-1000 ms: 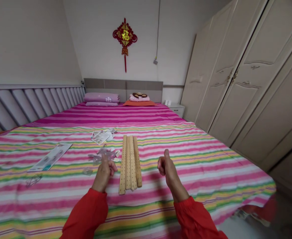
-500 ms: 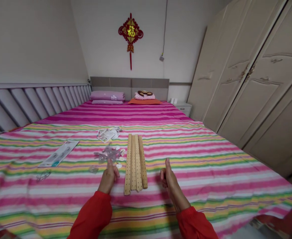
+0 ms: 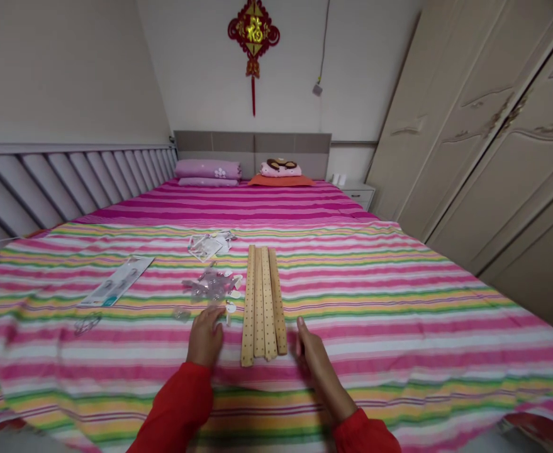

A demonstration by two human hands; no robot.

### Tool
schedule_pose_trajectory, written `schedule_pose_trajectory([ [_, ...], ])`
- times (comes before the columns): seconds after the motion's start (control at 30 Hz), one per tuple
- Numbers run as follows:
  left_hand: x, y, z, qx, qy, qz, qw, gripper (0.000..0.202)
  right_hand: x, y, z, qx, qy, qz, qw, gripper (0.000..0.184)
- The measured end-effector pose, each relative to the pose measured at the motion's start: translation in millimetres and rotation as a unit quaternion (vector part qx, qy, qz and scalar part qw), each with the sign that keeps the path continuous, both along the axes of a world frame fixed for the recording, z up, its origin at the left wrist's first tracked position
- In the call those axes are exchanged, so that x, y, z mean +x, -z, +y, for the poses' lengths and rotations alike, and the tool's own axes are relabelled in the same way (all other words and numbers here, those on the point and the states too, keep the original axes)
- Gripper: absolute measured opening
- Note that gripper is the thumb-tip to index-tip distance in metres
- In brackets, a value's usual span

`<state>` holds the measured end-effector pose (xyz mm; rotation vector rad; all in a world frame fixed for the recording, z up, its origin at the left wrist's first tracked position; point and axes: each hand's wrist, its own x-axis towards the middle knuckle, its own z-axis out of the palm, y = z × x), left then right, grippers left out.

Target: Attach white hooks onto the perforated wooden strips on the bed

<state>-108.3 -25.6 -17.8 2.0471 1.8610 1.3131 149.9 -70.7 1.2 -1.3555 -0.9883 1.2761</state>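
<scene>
From here I read my left hand (image 3: 205,336) as open and empty, palm down on the striped bedspread (image 3: 399,333). Its fingertips sit just beside a small white clip (image 3: 229,311) and near a cluster of clear plastic pieces (image 3: 212,284). My right hand (image 3: 312,358) is open and empty too, with its fingers stretched forward just beside 4 perforated wooden slats (image 3: 262,302). The slats lie side by side and flat on the bedspread, between my 2 hands, running toward the headboard (image 3: 252,146). Farther left lie a printed card package (image 3: 116,281) and a small clear piece (image 3: 87,324). A loose paper-and-plastic packet (image 3: 205,246) sits beyond the cluster. A pink pillow (image 3: 209,168) rests near the headboard, and a red Chinese knot (image 3: 253,38) hangs on the wall above.
</scene>
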Motion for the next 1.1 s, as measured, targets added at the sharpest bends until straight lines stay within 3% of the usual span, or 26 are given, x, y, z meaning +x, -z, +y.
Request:
schedule_pose_trajectory([
  [0.17, 0, 7.7, 7, -0.011, -0.013, 0.106, 0.994, 0.032, -2, 12.0, 4, 0.065, 0.026, -0.052, 0.996, 0.055],
  [0.33, 4, 3.5, 3, -0.031, -0.039, 0.141, 0.989, 0.021, -4, 20.5, 3, 0.078, 0.05, -0.102, 0.99, 0.05],
  [0.47, 4, -8.5, -3, -0.044, -0.035, 0.115, 0.992, 0.017, -1, 21.1, 0, 0.071, 0.039, -0.06, 0.995, 0.047],
  [0.6, 9, -27.0, -13, -0.071, -0.007, 0.026, 0.997, 0.019, 0, 15.9, -4, 0.078, 0.027, -0.016, 0.996, 0.042],
  [0.7, 25, -43.7, -23, -0.071, 0.012, -0.011, 0.997, 0.019, -4, 6.6, -8, 0.1, 0.008, 0.005, 0.995, 0.035],
  [0.83, 57, -59.6, -37, -0.063, 0.053, 0.008, 0.997, 0.015, -15, -5.2, -14, 0.122, -0.022, 0.007, 0.992, 0.027],
  [1.1, 102, -57.5, -51, -0.029, 0.136, 0.02, 0.99, 0.014, -22, -0.8, -15, 0.104, -0.026, 0.14, 0.984, 0.036],
])
